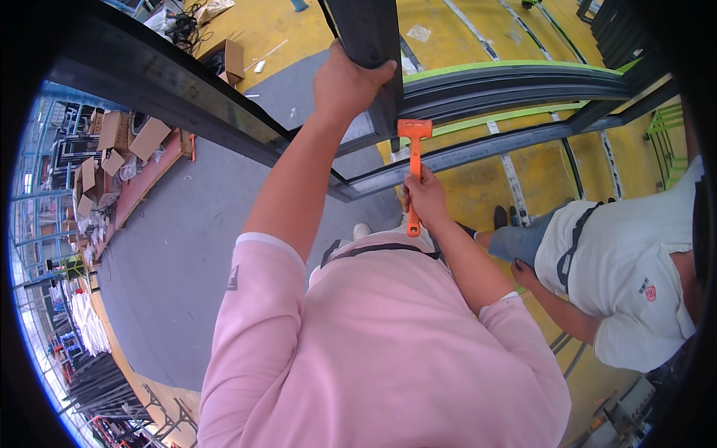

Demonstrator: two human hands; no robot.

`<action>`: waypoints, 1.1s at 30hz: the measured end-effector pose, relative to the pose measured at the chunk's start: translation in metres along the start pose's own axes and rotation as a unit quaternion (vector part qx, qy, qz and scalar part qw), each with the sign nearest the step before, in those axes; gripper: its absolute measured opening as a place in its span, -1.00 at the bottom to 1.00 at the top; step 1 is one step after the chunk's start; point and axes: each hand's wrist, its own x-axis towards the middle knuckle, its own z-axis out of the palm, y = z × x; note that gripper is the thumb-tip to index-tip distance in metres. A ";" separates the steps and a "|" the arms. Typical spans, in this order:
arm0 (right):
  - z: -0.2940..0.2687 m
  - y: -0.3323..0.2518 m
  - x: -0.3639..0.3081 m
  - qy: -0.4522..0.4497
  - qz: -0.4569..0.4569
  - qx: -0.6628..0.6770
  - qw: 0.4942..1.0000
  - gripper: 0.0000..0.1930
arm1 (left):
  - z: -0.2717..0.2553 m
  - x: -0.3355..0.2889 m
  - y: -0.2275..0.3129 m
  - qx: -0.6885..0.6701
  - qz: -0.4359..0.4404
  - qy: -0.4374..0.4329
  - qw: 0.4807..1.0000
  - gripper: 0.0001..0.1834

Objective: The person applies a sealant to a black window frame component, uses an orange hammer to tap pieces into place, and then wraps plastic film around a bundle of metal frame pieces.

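My left hand [347,84] is wrapped round a dark upright profile [364,33] of a large metal frame, its thumb lying across the near face. Lower down and to the right, my right hand [426,196] grips an orange hammer [415,153] by the handle. The hammer's block-shaped head points up and sits beside the foot of the upright, close to the dark horizontal rail [508,93]. Whether the head touches the frame I cannot tell. A lower grey rail [478,153] of the frame runs below it.
A co-worker in a white shirt [620,269] stands close on my right. Another long dark profile [172,89] slants across the upper left. Open cardboard boxes [116,134] sit on a bench at the left, with dark bars [97,384] stacked below. Metal strips [515,187] cross the yellow floor.
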 end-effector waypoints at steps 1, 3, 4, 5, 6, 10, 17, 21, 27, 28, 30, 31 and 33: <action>-0.008 -0.004 0.002 0.000 0.005 -0.034 0.999 -0.86 | -0.002 0.001 -0.001 -0.014 -0.007 -0.003 1.000 -0.12; -0.022 -0.010 0.003 0.009 -0.002 0.017 1.000 -0.86 | -0.002 -0.001 -0.003 -0.017 -0.011 -0.002 1.000 -0.14; -0.025 -0.012 0.004 0.015 -0.007 0.045 0.999 -0.86 | -0.001 -0.001 -0.002 -0.006 -0.004 0.001 1.000 -0.14; -0.021 -0.010 0.005 0.054 -0.025 0.081 0.995 -0.87 | 0.000 -0.001 -0.001 0.005 0.003 0.005 1.000 -0.15; -0.016 -0.008 0.006 0.038 -0.017 0.046 0.998 -0.88 | -0.001 -0.001 0.001 -0.001 -0.005 -0.001 1.000 -0.16; -0.016 -0.017 0.010 -0.004 0.011 -0.017 1.000 -0.88 | -0.005 0.000 0.005 -0.016 -0.020 -0.013 1.000 -0.16; -0.024 -0.020 0.012 0.040 -0.004 0.057 0.998 -0.87 | 0.002 0.000 -0.002 -0.031 -0.003 0.006 0.999 -0.14; -0.028 -0.020 0.013 0.047 -0.003 0.050 0.998 -0.87 | 0.002 -0.001 0.004 -0.035 -0.022 -0.004 0.999 -0.13; -0.024 -0.018 0.007 0.033 -0.006 0.028 0.999 -0.86 | 0.002 -0.005 0.009 -0.043 -0.025 0.002 0.999 -0.13; -0.022 -0.021 0.005 0.027 -0.006 0.028 0.999 -0.86 | 0.002 -0.006 0.009 -0.040 -0.025 0.006 0.999 -0.13; -0.021 -0.023 0.004 0.009 -0.001 0.016 1.000 -0.87 | 0.002 -0.006 0.005 -0.036 -0.023 0.007 0.999 -0.13; -0.023 -0.024 0.005 -0.005 0.003 -0.002 1.000 -0.87 | 0.002 -0.005 0.004 -0.038 -0.024 0.008 0.999 -0.12; -0.026 -0.022 0.004 -0.025 0.014 -0.020 0.999 -0.87 | 0.000 -0.007 0.002 -0.037 -0.022 0.001 0.999 -0.11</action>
